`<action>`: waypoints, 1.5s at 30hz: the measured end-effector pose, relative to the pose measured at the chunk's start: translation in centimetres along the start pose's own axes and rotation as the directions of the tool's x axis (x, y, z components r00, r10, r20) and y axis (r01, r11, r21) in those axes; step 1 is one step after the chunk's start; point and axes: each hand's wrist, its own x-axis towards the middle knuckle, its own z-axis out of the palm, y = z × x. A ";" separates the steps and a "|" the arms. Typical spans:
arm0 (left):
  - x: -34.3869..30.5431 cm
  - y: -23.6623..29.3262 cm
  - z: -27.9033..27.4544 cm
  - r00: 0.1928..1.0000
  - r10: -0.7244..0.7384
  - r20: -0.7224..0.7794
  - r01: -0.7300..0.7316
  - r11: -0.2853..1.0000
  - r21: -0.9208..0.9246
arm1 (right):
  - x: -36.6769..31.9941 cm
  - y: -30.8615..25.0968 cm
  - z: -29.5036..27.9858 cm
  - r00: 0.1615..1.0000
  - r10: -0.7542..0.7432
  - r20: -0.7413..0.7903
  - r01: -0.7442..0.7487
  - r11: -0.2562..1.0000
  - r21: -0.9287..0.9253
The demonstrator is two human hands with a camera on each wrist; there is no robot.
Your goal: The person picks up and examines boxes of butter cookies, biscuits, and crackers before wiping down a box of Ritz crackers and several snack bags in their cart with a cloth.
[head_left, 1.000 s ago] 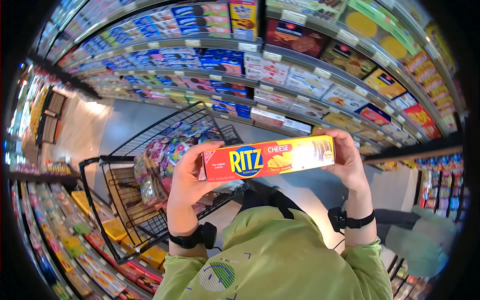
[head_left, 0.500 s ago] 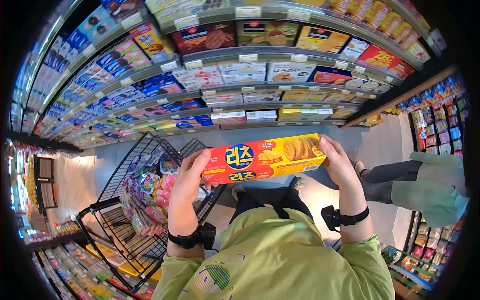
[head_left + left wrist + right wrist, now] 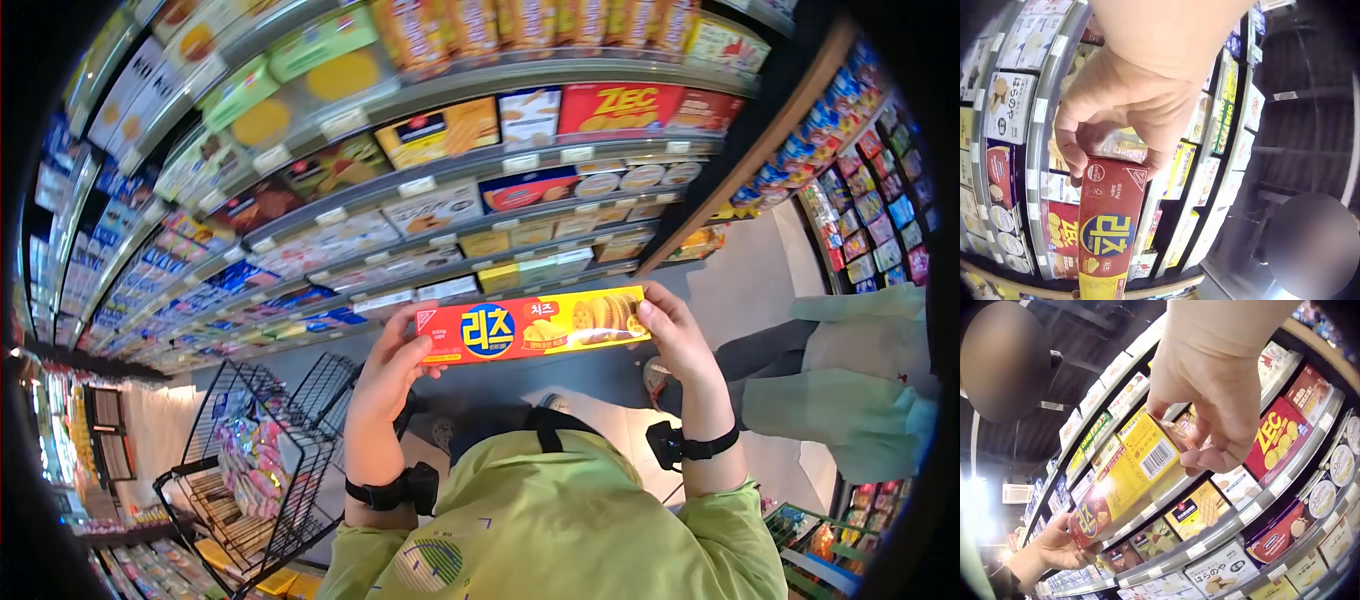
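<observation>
A long red and yellow cracker box (image 3: 530, 325) is held level between both hands, its Korean-lettered face turned up toward the head camera. My left hand (image 3: 392, 358) grips the red end, thumb on the front. The yellow end is pinched by my right hand (image 3: 680, 335), with the thumb over the printed crackers. In the left wrist view, thumb and fingers of the left hand (image 3: 1135, 106) clasp the end of the box (image 3: 1107, 219) from both sides. The right wrist view shows a barcode on the yellow side of the box (image 3: 1116, 475), near the right hand (image 3: 1210, 406).
Shelves of boxed biscuits (image 3: 430, 215) rise ahead, beyond the box. A black wire cart (image 3: 240, 480) holding colourful bags (image 3: 255, 450) stands at the lower left. Another person (image 3: 840, 385) is close on the right, with hanging snack packs (image 3: 880, 195) behind.
The box has been turned from its English-lettered face to its Korean-lettered face, then levelled. The view has swung right along the shelves, and the cart now appears lower left.
</observation>
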 end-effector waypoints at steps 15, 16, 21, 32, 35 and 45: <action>15.0 4.4 12.6 0.942 0.333 -0.042 -0.332 0.943 0.034 | 9.9 -8.0 -13.2 0.936 -0.333 -0.118 0.348 0.923 0.163; 16.1 5.7 13.9 0.906 0.419 -0.061 -0.417 0.908 0.045 | 10.8 -9.1 -13.7 0.915 -0.376 -0.146 0.394 0.911 0.123; 21.7 10.9 17.3 0.641 0.767 -0.007 -0.766 0.641 0.057 | 14.6 -15.5 -14.9 0.763 -0.621 -0.180 0.618 0.782 -0.076; 29.8 20.4 25.0 0.203 0.976 -0.072 -0.813 0.210 0.544 | 24.5 -27.5 -18.5 0.246 -0.921 -0.303 0.829 0.362 -0.426; 30.9 23.6 27.8 0.123 0.989 -0.078 -0.758 0.145 0.636 | 27.2 -30.9 -18.9 0.228 -0.916 -0.329 0.862 0.348 -0.370; 34.2 27.5 28.9 0.143 0.988 -0.052 -0.499 0.117 0.858 | 31.5 -32.9 -20.2 0.128 -0.976 -0.178 0.644 0.218 -0.733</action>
